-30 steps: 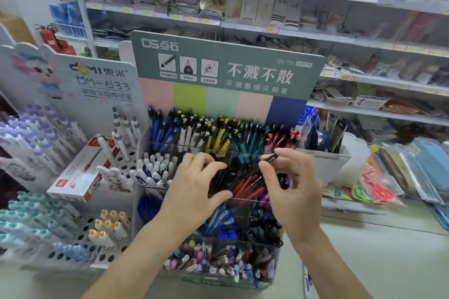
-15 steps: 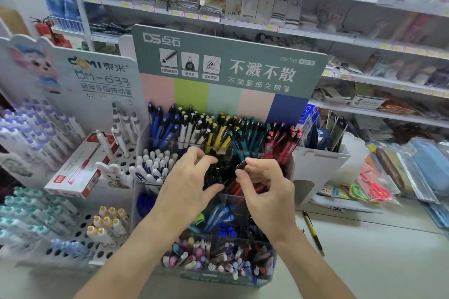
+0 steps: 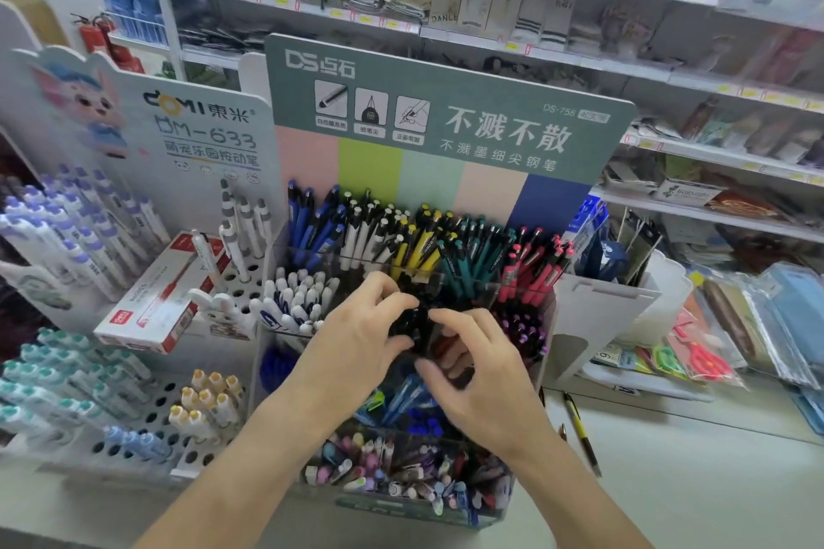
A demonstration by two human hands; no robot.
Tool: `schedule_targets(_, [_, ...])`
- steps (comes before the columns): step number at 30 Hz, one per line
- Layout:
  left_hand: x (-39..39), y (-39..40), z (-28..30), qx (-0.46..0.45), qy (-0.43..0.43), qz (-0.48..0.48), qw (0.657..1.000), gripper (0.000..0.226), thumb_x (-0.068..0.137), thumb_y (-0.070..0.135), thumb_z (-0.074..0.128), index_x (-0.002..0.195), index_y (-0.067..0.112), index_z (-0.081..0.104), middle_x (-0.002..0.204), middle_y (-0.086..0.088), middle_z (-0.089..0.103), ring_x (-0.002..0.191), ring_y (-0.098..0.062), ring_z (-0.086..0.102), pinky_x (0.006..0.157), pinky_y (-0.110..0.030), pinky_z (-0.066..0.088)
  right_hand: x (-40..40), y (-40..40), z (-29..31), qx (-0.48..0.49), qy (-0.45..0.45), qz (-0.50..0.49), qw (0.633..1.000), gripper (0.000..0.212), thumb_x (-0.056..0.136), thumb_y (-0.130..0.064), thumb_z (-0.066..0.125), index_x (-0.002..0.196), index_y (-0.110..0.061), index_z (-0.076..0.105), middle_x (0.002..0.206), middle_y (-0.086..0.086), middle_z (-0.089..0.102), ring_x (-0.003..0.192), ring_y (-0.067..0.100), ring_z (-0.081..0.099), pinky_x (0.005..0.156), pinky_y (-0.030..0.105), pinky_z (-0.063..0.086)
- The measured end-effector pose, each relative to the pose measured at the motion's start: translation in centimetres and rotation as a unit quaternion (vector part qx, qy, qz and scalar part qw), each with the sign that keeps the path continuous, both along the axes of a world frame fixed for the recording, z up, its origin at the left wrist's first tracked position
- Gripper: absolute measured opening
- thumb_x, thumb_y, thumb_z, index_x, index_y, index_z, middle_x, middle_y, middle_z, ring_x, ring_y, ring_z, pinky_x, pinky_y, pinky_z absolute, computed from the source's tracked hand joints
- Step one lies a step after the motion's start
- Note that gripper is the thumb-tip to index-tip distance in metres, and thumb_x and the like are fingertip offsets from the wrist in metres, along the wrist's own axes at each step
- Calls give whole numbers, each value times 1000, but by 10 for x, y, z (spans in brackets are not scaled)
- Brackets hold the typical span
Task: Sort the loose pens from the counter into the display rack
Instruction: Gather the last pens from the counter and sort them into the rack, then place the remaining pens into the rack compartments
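Head view: left hand (image 3: 356, 339) and right hand (image 3: 484, 374) meet mid-frame over the clear tiered pen rack (image 3: 401, 499), fingers curled on black pens (image 3: 412, 321). One yellow-black pen (image 3: 579, 430) lies on the counter, lower right; sorting looks nearly done.

The tiered display rack (image 3: 521, 303) is clear glossy plastic, so the shiny plastic pens show through its walls. The grey-green header board (image 3: 446, 103) looks like matt printed card. The pale counter (image 3: 669, 481) is smooth with a dull sheen. A yellow-and-black loose pen (image 3: 579, 428) lying on it looks like glossy plastic. The white pegboard pen stand (image 3: 147, 423) on the left looks like matt plastic.
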State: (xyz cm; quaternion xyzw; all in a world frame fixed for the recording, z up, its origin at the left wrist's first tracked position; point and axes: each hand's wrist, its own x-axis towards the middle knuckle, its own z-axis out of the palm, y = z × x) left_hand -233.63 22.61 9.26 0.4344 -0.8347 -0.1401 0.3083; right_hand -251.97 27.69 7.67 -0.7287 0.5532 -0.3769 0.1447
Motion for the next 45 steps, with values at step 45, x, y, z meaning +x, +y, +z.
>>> schedule_targets(45, [-268, 116, -194, 304, -41, 189, 933, 47, 85, 11, 66, 130, 12, 50, 134, -8, 45, 127, -29, 38, 107, -39, 28, -246, 95, -214, 280, -80, -276, 916, 24, 80, -11, 79, 104, -15, 76, 91, 2, 64, 75, 19, 63, 81, 34, 52])
